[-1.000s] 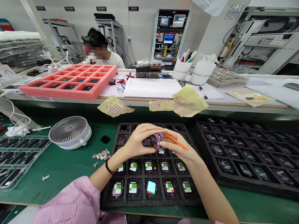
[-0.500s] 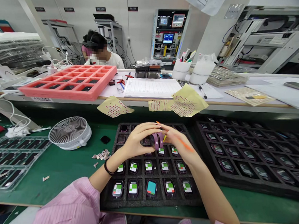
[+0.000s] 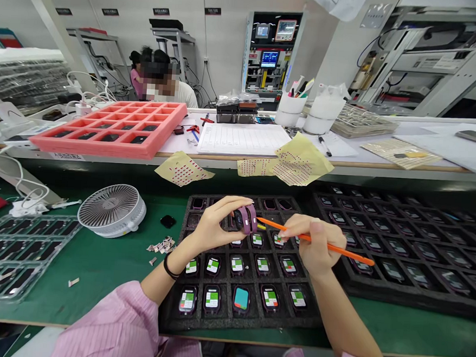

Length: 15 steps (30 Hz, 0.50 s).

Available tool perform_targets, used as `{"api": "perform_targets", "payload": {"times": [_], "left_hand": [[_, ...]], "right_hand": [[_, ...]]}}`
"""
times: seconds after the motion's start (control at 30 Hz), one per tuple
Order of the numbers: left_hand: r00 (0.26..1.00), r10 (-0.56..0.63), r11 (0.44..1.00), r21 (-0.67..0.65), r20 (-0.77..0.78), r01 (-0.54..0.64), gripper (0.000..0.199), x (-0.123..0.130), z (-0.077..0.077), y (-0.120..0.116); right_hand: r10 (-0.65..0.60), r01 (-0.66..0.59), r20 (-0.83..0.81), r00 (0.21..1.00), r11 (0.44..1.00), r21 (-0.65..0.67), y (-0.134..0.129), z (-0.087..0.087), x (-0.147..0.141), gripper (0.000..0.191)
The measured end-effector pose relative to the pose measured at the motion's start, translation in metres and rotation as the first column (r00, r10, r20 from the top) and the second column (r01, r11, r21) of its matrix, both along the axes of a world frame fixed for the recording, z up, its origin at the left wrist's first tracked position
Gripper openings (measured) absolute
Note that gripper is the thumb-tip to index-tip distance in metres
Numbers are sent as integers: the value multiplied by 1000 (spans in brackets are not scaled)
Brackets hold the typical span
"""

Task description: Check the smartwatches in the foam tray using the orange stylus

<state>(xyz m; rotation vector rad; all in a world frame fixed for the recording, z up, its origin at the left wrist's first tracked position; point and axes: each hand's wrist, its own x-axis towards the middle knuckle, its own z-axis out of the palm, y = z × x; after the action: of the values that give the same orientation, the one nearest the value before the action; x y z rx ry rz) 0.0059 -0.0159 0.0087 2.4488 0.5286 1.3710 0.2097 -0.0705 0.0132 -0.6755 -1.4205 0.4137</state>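
Note:
Above a black foam tray (image 3: 252,321), my left hand (image 3: 217,220) grips a purple smartwatch case (image 3: 250,218) between thumb and fingers; it stands on edge with a gap between its two parts. My right hand (image 3: 319,241) is closed around a thin orange stick (image 3: 347,253). The stick's tip points left and reaches the right side of the case; I cannot tell whether it touches. A small yellow piece (image 3: 261,227) shows just below the tip. Watches with lit green and white screens (image 3: 212,300) sit in the tray's compartments.
A second black tray of watches (image 3: 377,289) lies right. Left are a round grey fan (image 3: 115,211), a loose black watch piece (image 3: 167,221), small scraps (image 3: 162,246) and clear plastic trays (image 3: 48,263). A pink foam tray (image 3: 101,147) rests on the shelf. A person (image 3: 182,93) sits beyond.
My right hand has moved right and down, away from the case, and now holds the orange stick horizontally with its tip at the case. My left hand still holds the case.

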Motion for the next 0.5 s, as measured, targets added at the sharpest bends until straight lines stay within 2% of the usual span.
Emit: {"api": "perform_targets", "payload": {"times": [0.2, 0.37, 0.5], "left_hand": [[1000, 0, 1000, 15, 9, -1, 54, 1, -2, 0], [1000, 27, 999, 39, 0, -27, 50, 1, -5, 1], [999, 29, 1000, 9, -21, -28, 49, 1, -4, 2]], "right_hand": [[-5, 5, 2, 1000, 998, 61, 0, 3, -3, 47], [-66, 61, 104, 992, 997, 47, -2, 2, -3, 45], [-80, 75, 127, 989, 996, 39, -4, 1, -1, 45]]}}
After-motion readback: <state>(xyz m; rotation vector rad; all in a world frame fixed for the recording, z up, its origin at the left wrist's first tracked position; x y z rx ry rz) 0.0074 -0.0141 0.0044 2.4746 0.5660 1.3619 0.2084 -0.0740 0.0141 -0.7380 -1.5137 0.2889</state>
